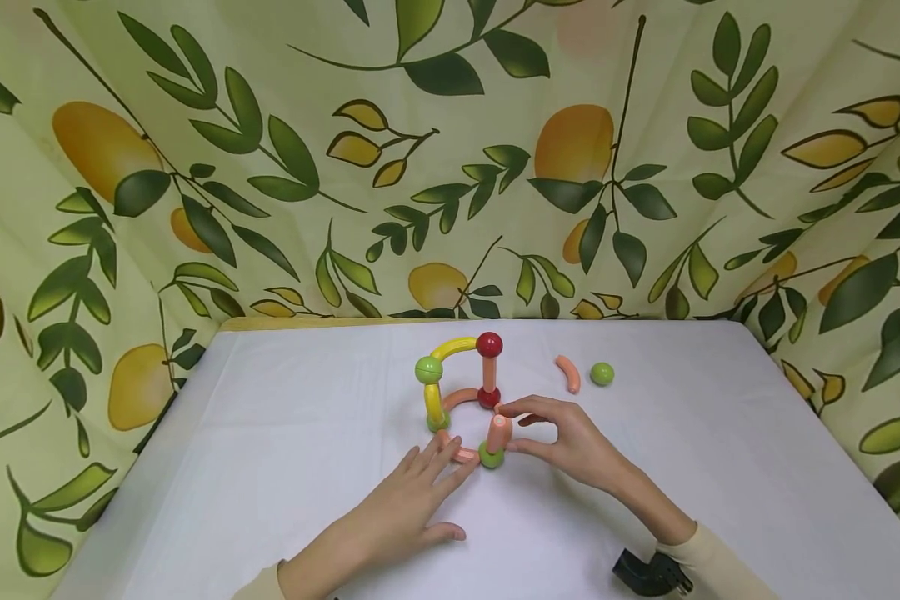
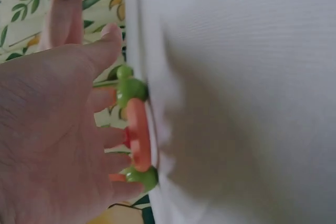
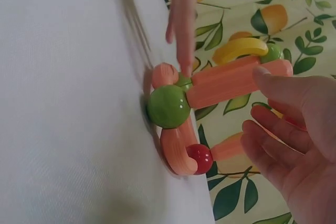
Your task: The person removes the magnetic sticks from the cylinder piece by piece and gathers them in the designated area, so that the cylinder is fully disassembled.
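Note:
A ring of curved orange pieces point(image 1: 461, 395) joined by green and red balls lies on the table. At its front right, a straight orange stick point(image 3: 226, 88) stands on a green ball point(image 3: 169, 106). My right hand point(image 1: 566, 437) is beside this stick, its thumb by the upper end and its fingers loosely bent. My left hand point(image 1: 401, 508) has its fingers stretched, the tips at the front curved orange piece point(image 2: 138, 135). Yellow curved pieces point(image 1: 435, 404) rise at the left to a green ball point(image 1: 429, 370) and bend over to a red ball point(image 1: 489, 344) on another orange stick point(image 1: 490, 374).
A loose curved orange piece point(image 1: 568, 374) and a loose green ball point(image 1: 602, 373) lie to the right of the structure. White cloth covers the table point(image 1: 285, 433). Behind hangs a leaf-patterned curtain point(image 1: 450, 208). A black device point(image 1: 651, 573) is by the right forearm.

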